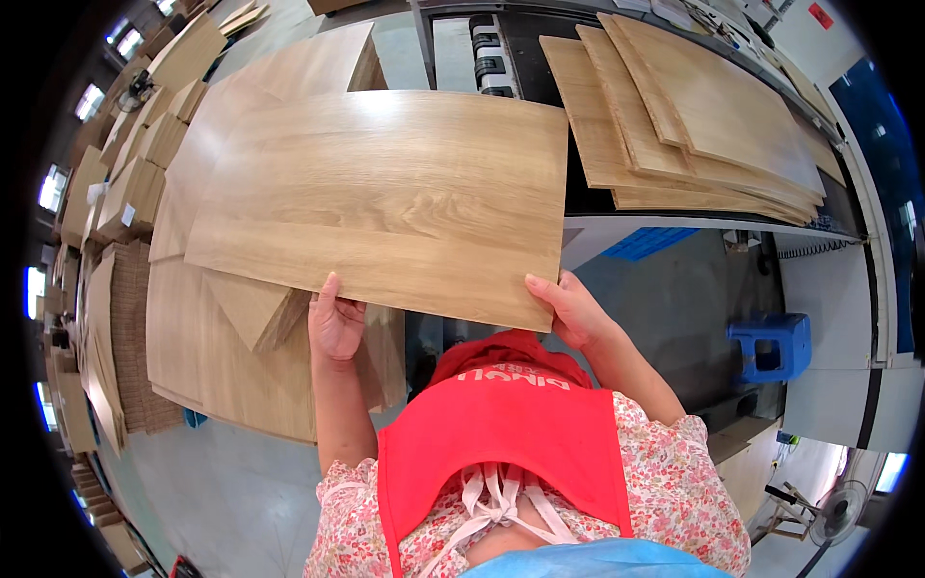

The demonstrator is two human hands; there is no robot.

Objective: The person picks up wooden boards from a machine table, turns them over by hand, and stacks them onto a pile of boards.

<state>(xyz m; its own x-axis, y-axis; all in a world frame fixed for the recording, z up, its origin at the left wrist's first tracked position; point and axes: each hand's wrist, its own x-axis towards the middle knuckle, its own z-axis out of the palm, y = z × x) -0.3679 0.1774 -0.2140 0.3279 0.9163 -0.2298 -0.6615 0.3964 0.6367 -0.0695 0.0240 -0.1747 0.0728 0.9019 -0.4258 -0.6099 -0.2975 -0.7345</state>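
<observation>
From the head view I see one large wood-grain board [385,197] held flat in front of me, out over the stacks below. My left hand [335,323] grips its near edge toward the left, thumb up on the top face and the fingers [339,339] curled under, clamped on the board. My right hand [570,310] takes the near right corner the same way, fingers closed on the edge. So two hands, one board.

Under the board on the left lies a stack of similar boards [207,356]; I make out at least three layers there, one corner sticking out askew, but the exact count is hidden. Up and to the right, on the dark table [588,197], a fanned pile of boards [694,116] shows about four or five overlapping sheets. Along the far left edge stand many cardboard boxes [135,183], too many and too bent by the lens to count. One blue plastic stool [771,349] sits on the floor to my right, and one fan [836,509] stands at the lower right. I wear a red apron [501,433] over a floral shirt.
</observation>
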